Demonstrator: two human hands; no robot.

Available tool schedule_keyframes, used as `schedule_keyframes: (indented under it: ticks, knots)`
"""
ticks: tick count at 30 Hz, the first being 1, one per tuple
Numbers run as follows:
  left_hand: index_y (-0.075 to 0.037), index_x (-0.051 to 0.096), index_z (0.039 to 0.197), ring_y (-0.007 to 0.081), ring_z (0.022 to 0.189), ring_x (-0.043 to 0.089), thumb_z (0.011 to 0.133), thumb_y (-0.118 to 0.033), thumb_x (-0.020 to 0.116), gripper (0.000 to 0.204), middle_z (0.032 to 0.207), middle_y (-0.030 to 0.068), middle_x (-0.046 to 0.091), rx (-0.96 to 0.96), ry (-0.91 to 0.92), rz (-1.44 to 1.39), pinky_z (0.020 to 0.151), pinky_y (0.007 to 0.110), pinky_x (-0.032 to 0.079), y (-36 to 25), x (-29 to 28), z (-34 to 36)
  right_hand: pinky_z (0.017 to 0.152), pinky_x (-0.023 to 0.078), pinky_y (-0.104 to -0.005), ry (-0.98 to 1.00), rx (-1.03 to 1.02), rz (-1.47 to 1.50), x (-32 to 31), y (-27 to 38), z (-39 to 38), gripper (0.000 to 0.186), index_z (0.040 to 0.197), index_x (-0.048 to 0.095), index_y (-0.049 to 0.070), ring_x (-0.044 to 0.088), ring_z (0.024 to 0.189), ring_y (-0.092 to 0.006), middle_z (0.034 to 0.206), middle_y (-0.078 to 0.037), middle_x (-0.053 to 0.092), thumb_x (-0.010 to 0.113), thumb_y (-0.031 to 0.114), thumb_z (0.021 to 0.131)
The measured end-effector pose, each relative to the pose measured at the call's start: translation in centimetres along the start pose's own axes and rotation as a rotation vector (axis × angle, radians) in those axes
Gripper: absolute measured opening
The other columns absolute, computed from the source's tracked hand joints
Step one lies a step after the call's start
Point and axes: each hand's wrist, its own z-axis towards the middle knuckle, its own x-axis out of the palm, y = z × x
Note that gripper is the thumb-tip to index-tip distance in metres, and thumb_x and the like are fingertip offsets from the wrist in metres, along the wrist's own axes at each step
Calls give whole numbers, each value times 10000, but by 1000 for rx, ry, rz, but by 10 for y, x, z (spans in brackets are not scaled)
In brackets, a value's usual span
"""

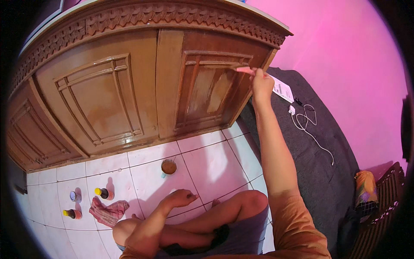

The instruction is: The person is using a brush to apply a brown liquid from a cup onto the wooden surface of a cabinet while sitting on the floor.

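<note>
The two hands are well apart. The right hand (pixel 262 86), at the end of an outstretched arm, is closed around a flat brush with a pink handle (pixel 245 70). The brush is up at the top right corner of the raised frame on the right-hand door (pixel 210 93) of a brown wooden cabinet with a carved upper border (pixel 181 15) — whether its bristles touch the wood, I cannot tell. Inside that frame, the door's panel is patchy, with paler areas beside darker reddish brown.

The left hand (pixel 181 197) is over the person's crossed legs (pixel 194 222), fingers loosely curled; I cannot tell whether they hold anything. The nearest item to it is a round cup of brown contents with a light blue handle (pixel 169 167), standing on the white tiled floor (pixel 148 166), near the cabinet's bottom edge.

Toward the floor's left edge are two small dark bottles with yellow caps (pixel 103 193), a small round container with a bluish top (pixel 75 196) and a crumpled reddish cloth (pixel 108 211).

To the right of the cabinet spreads a dark grey fabric mat (pixel 317 172). Near its upper edge lie a white printed booklet (pixel 282 89) — partly behind the right hand — and a white charger with a looping cable (pixel 292 110).
</note>
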Motion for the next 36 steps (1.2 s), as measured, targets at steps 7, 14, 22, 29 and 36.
schedule_keyframes:
  ticks: [7,14,22,29,36]
  knots:
    - [-10,693,989,356,951,652,912,-564,489,595,976,211,688,-6,4,24,860,413,502,-3,-1,3,467,378,-258,56,-11,-28,-11,14,0,278,930,674,-28,506,520,-114,672,-37,590,508,192,896]
    - [-10,698,1006,356,961,651,914,-569,483,606,991,214,686,-54,-19,24,871,418,499,-8,-10,-8,450,372,-260,14,-13,84,13,31,-8,275,890,666,-15,480,490,-113,638,-32,565,493,198,905]
    - [-6,699,1017,369,955,648,910,-577,484,619,981,223,685,-10,4,-20,869,421,498,-5,-9,-3,419,344,-264,63,36,-9,19,22,-9,281,904,651,-20,464,486,-106,656,-37,562,489,208,925]
    - [-6,702,1005,364,959,648,906,-595,472,640,983,223,684,-32,-17,-30,872,426,496,-8,-12,-4,410,351,-263,59,30,-57,8,33,-13,304,892,668,-19,466,473,-108,644,-27,563,486,223,922]
    - [-10,709,989,371,939,650,905,-591,470,634,975,222,686,-18,-29,11,868,430,497,4,-6,0,556,422,-324,58,-35,-74,17,64,-10,344,714,663,-51,549,563,-149,600,-85,604,512,219,865]
